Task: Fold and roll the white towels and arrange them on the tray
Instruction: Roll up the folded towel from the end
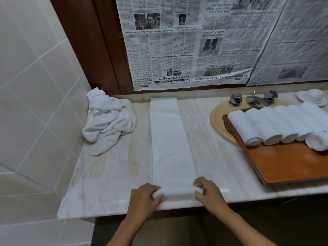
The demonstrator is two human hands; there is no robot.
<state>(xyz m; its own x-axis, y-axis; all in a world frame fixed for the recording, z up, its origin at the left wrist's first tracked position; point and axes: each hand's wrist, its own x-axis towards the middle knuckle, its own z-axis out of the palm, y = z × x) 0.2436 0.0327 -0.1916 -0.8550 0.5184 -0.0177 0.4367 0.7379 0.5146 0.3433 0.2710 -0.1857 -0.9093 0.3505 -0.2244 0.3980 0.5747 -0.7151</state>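
The left hand [143, 197] and the right hand [209, 194] each curl round one end of a short roll [177, 191] at the near end of a long folded towel [170, 139], fingers over the top of it, thumbs hidden or tucked below. The roll sits right at the front edge of a pale marble bench [110, 174]. Beyond it, the towel lies flat in a narrow strip that runs straight back to the rear edge of the bench. Left of the towel, well apart and against the white tiled wall [35, 86], lies a heap of crumpled towels [108, 121]; the bare marble between heap and strip is open. Right of the towel there is another bare band of marble, then a cream sink [218, 125] with a chrome tap [255, 99] behind it. A wooden tray [284, 164] rests partly over the sink, its near corner close to the bench's front edge. It carries a row of rolled towels [266, 126] side by side at the back, with its front part bare. A white dish [312, 96] stands at the far right. Newspaper [177, 41] covers the wall behind the towel.
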